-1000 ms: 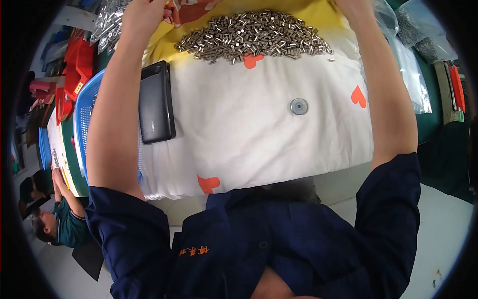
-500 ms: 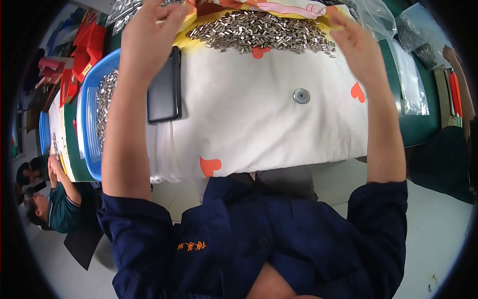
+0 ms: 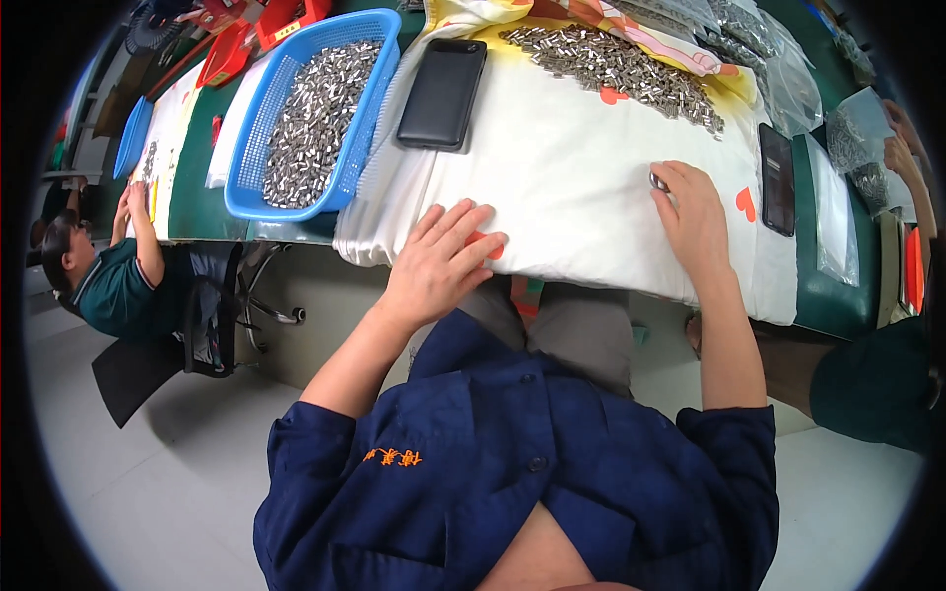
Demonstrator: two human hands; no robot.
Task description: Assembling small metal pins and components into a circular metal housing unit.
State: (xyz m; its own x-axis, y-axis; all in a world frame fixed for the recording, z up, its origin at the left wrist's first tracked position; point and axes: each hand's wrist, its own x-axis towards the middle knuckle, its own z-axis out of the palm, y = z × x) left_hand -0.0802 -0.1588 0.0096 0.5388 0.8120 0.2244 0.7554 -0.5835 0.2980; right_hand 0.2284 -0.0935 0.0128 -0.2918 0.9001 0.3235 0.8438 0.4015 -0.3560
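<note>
My left hand (image 3: 444, 258) lies spread on the white cloth (image 3: 562, 212) near its front edge, over a printed red heart, holding nothing. Pinched in the fingers of my right hand (image 3: 696, 219) is a small round metal disc (image 3: 658, 182), mostly covered by the fingertips. Beyond both hands, a heap of short metal pins (image 3: 631, 77) is spread along the far part of the cloth. A black phone-like slab (image 3: 442, 96) rests up and left of the hands. To the right of my right hand is another dark, flat slab (image 3: 777, 179).
At left stands a blue plastic basket (image 3: 235, 187) full of similar metal pins. Red bins (image 3: 226, 53) sit farther back. Clear bags (image 3: 793, 94) of parts line the far right. A co-worker (image 3: 123, 266) sits at far left; another person's hand (image 3: 898, 158) shows at far right.
Both hands have come back toward me from the far heap. The left now rests on the cloth; the right has taken hold of the metal disc. The view has shifted, showing more of the basket.
</note>
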